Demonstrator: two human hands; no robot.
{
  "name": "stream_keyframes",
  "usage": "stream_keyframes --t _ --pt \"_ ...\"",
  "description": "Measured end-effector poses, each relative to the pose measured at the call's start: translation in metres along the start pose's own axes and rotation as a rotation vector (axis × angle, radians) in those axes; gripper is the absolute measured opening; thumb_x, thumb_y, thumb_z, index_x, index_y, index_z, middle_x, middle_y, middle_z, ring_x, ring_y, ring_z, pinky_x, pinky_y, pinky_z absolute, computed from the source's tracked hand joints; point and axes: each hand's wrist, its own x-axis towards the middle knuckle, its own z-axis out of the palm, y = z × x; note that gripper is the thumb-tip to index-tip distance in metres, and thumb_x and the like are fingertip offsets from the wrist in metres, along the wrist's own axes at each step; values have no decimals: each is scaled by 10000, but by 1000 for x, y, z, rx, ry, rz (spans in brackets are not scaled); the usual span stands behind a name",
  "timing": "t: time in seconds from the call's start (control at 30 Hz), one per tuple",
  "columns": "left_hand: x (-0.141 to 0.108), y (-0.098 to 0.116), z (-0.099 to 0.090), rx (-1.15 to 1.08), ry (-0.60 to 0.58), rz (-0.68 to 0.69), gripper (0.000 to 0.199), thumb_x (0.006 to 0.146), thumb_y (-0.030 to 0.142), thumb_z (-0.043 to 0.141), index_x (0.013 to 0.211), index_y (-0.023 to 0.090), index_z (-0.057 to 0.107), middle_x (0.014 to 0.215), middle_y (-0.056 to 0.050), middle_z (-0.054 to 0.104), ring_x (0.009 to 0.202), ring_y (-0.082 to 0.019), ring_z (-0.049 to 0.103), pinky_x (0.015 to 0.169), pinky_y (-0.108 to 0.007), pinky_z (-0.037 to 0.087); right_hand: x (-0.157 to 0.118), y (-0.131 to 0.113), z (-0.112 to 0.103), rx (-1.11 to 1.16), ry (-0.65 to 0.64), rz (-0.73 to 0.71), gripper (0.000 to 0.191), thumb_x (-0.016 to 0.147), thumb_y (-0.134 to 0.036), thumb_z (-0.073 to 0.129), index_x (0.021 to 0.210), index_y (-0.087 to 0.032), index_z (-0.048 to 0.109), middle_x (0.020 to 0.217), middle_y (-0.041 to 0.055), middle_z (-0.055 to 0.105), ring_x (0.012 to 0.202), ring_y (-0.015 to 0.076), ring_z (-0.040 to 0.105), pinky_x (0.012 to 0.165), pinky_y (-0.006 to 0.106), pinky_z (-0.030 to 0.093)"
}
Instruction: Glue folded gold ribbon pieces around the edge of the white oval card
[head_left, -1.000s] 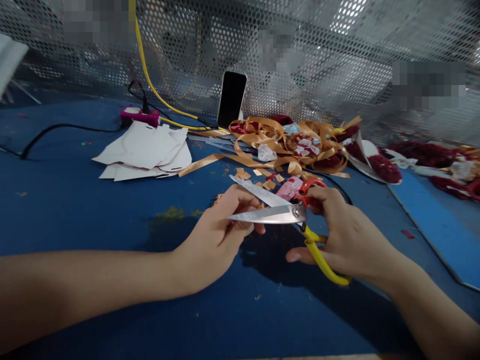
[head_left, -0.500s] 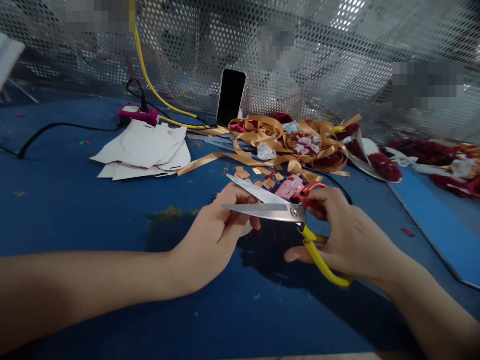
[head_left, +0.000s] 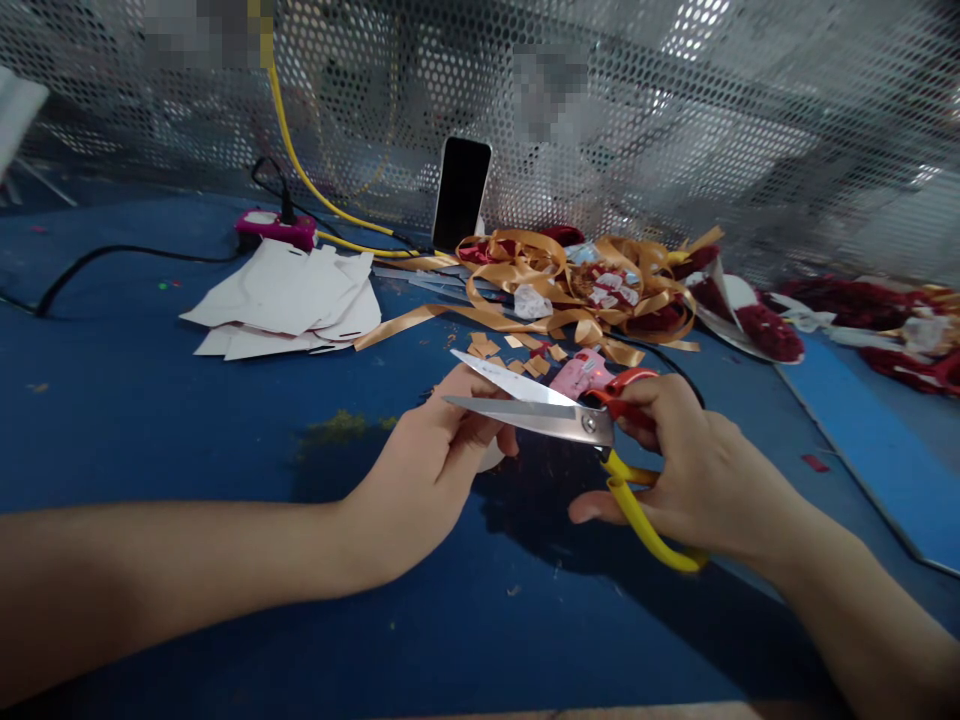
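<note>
My right hand [head_left: 675, 460] is closed on the handles of large scissors [head_left: 555, 415], one handle red and the other yellow. Their blades point left, a little apart, over the fingers of my left hand [head_left: 442, 450]. Those fingers are pressed together on something mostly hidden behind the blades; a small pale edge shows below them. Small orange ribbon pieces [head_left: 536, 366] lie just beyond the blades, beside a pink glue gun [head_left: 583, 372].
White cut sheets [head_left: 292, 295] lie at the back left by a magenta power socket [head_left: 277, 230]. A phone [head_left: 462, 193] leans on the perforated metal screen. Tangled orange ribbon [head_left: 517, 270] and dark red trimmings [head_left: 772, 335] spread rightward. A blue board [head_left: 877, 440] is at right.
The scissor blades have come slightly closer together, the lower one rising a little. My hands have hardly moved.
</note>
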Motion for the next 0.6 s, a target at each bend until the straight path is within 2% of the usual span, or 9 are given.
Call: stream_keyframes --t 0.2,0.37,0.5,0.6 --pt "0 -1 0 27 -8 -8 279 1089 362 359 946 205 540 928 -9 620 591 -75 451 566 -244 397 -1 3 3 -25 13 41 747 617 -849 667 1016 -274 405 718 56 649 570 356 672 466 429 474" --pt "1 2 1 4 2 10 197 1082 319 388 984 213 522 867 -5 620 690 -110 543 588 -251 407 0 1 3 -16 33 11 740 641 -885 630 993 -277 400 566 -6 574 462 298 615 434 372 412" --pt "1 5 2 -19 4 31 247 1077 376 415 921 209 509 835 12 583 640 -86 506 559 -242 392 2 -1 1 39 -21 -61 821 690 -891 582 1137 -222 419 684 39 638 557 297 655 493 379 465" --pt "1 4 2 -42 -9 37 215 1076 398 428 975 223 500 824 36 593 580 -66 455 556 -230 395 1 2 2 36 6 -77 869 720 -879 561 1211 -181 398 838 96 668 630 301 664 525 377 473"
